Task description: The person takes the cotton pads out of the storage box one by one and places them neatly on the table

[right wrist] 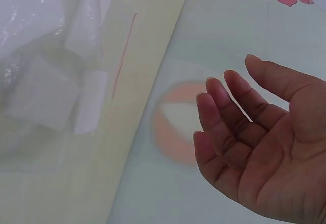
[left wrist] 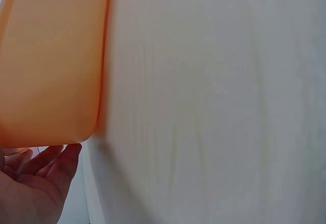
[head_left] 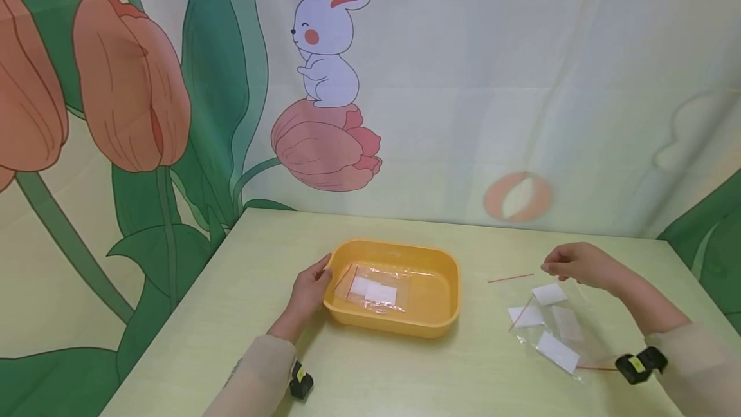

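Note:
My left hand (head_left: pixel 309 285) holds the left end of a yellow plastic basin (head_left: pixel 446 327), its fingers against the outer wall; in the left wrist view the fingertips touch the basin's edge and the thumb is mostly hidden. Inside the basin lie clear zip bags (head_left: pixel 399 280) with red seal strips and white pieces. My right hand (head_left: pixel 585 266) hovers above the table at the right, fingers loosely bent and holding nothing, as the right wrist view shows. Below it lie several clear zip bags (right wrist: pixel 30 96), overlapping, with white pieces and red strips.
The pale table (head_left: pixel 405 378) runs back to a printed cloth (head_left: pixel 440 82) with tulips and a rabbit. Black wrist cameras sit on both sleeves. The basin stands left of the loose bags.

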### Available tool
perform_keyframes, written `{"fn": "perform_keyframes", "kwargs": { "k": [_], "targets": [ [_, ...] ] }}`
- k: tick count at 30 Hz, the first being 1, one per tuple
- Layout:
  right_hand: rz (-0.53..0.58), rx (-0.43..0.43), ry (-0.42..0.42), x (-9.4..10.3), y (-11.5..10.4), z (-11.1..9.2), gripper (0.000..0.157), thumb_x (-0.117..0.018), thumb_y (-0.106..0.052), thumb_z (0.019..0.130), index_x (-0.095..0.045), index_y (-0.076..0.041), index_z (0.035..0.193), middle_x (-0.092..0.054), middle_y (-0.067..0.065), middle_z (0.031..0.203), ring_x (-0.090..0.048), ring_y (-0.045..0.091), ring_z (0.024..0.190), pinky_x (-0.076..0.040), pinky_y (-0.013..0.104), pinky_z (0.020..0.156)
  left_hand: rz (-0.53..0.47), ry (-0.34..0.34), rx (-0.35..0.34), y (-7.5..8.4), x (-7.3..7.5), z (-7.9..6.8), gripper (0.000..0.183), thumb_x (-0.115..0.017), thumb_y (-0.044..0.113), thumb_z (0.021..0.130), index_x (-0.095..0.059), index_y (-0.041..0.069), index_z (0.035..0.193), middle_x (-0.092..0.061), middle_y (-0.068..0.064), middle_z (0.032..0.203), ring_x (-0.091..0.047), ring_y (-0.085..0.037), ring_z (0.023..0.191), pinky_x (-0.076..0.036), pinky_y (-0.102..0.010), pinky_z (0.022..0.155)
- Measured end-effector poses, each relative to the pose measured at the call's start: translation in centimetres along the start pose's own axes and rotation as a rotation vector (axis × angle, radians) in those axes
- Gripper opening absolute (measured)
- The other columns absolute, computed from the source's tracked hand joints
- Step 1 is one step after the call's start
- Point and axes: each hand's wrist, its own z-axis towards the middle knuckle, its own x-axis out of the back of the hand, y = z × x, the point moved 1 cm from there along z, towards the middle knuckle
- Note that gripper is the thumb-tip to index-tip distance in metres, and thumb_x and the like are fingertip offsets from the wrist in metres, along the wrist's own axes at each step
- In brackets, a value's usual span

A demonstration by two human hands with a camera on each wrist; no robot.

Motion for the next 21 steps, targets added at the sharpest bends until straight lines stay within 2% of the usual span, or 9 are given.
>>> {"fn": "perform_keyframes", "kwargs": {
  "k": [7,12,19,21],
  "targets": [
    [-0.042,0.025,-0.004,0.7,-1.3,0.6,0.032,-0.058,-0.022,0.104,-0.066,0.006,0.115,-0.072,0.016,0.105,-0.067,0.023,0.094,-0.053,0.033,0.073,-0.003,0.003,-0.001,-0.1,0.0,0.1,0.048,-0.047,0.015,0.107,-0.044,0.010,0.155,-0.057,-0.025,0.147,-0.059,-0.019,0.097,-0.049,-0.016,0.068],
    [-0.039,0.023,-0.007,1.1,-2.4,1.0,0.033,-0.059,-0.024,0.103,-0.066,0.006,0.115,-0.073,0.018,0.106,-0.068,0.025,0.095,-0.053,0.032,0.073,-0.003,-0.001,0.002,-0.2,0.0,0.1,0.048,-0.046,0.015,0.107,-0.044,0.010,0.155,-0.056,-0.025,0.148,-0.059,-0.018,0.094,-0.048,-0.016,0.066],
    [-0.043,0.053,0.002,1.5,-4.2,1.8,0.034,-0.060,-0.025,0.103,-0.067,0.006,0.116,-0.073,0.018,0.106,-0.068,0.024,0.094,-0.053,0.033,0.074,-0.003,0.005,-0.006,-0.2,0.0,0.0,0.048,-0.046,0.015,0.107,-0.045,0.009,0.154,-0.053,-0.023,0.152,-0.059,-0.020,0.100,-0.049,-0.016,0.068],
    [-0.046,0.063,0.004,1.5,-4.7,2.1,0.034,-0.060,-0.025,0.103,-0.068,0.005,0.116,-0.073,0.018,0.106,-0.068,0.024,0.094,-0.054,0.033,0.074,-0.008,0.000,-0.003,-0.2,0.0,0.0,0.048,-0.046,0.015,0.107,-0.044,0.010,0.155,-0.052,-0.023,0.153,-0.059,-0.020,0.098,-0.049,-0.017,0.067]
  ]
}}
